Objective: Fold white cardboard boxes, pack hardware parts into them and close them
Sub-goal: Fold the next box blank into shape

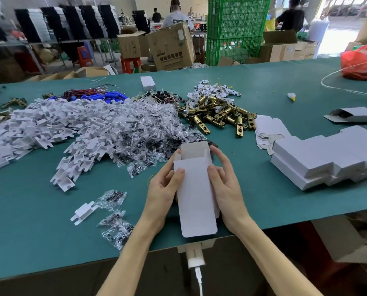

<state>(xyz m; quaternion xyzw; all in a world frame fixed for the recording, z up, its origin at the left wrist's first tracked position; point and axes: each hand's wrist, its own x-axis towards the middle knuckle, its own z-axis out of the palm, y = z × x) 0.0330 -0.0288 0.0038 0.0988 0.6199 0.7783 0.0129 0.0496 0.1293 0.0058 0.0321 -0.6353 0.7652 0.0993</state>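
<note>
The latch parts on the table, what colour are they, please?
The latch parts are brass-gold, clearest in the head view.

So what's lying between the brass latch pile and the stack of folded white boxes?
Flat, unfolded white box blanks, stacked on the green table, in the head view.

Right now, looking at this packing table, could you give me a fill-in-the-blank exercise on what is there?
1. The left hand and the right hand both hold one white cardboard box, whose far end is ____.
2. The pile of brass-coloured metal latches lies to the ____ of the heap of clear plastic bags of small dark parts.
3. The crumpled plastic bag at the far right of the green table is mainly ____ in colour.
Missing words: open; right; red.
</note>
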